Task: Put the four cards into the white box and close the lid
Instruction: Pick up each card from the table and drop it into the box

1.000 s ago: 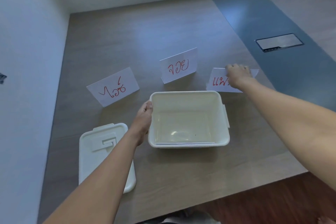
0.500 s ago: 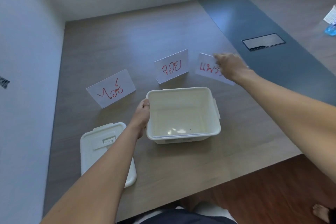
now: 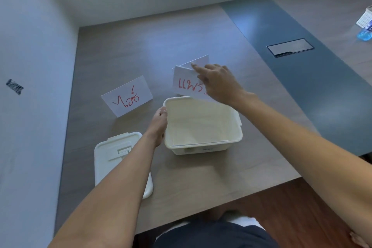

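An open white box (image 3: 231, 143) stands on the wooden table, with nothing visible inside. My left hand (image 3: 160, 123) grips its left rim. My right hand (image 3: 217, 82) holds a white card with red writing (image 3: 186, 84) just above the box's far edge. Behind that card a second card (image 3: 198, 61) stands mostly hidden, and my right forefinger touches its top. A third card with red writing (image 3: 126, 95) stands to the left of the box. The white lid (image 3: 112, 149) lies flat at the front left, partly under my left forearm.
A wall runs close along the table's left side. A dark strip with a metal hatch (image 3: 289, 47) crosses the table on the right. A blue bottle (image 3: 364, 34) and a white basket (image 3: 365, 18) sit at the far right. The table's front edge is near my body.
My right hand has lifted the right-hand card and carried it left, in front of the middle card and over the box's far edge. My left hand stays on the rim.
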Tool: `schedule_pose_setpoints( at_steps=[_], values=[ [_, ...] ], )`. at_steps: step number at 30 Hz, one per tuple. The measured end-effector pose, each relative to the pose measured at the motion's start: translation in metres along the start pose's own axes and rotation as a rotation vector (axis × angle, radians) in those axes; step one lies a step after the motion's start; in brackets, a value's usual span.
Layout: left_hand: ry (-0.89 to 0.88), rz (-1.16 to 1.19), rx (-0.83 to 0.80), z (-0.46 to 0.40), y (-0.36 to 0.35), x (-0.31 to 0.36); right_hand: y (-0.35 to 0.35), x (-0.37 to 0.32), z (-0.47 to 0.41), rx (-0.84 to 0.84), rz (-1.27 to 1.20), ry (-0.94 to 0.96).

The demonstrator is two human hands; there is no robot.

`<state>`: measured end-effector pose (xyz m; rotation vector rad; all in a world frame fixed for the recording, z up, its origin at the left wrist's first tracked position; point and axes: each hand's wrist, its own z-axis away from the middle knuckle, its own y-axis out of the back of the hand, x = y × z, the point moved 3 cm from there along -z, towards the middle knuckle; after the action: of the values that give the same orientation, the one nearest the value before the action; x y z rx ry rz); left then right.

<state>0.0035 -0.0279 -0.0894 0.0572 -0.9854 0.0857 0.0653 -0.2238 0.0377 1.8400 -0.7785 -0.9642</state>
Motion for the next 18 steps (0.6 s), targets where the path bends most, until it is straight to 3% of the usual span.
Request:
schedule_pose_setpoints(
  at_steps=[4,18],
  values=[
    [0.032,0.018,0.01,0.002,0.0,-0.001,-0.018,-0.015,0.034,-0.114,-0.129,0.031],
    [0.032,0.051,0.067,-0.007,-0.005,-0.001,-0.076,-0.02,0.099,-0.627,-0.077,0.009]
  ],
)
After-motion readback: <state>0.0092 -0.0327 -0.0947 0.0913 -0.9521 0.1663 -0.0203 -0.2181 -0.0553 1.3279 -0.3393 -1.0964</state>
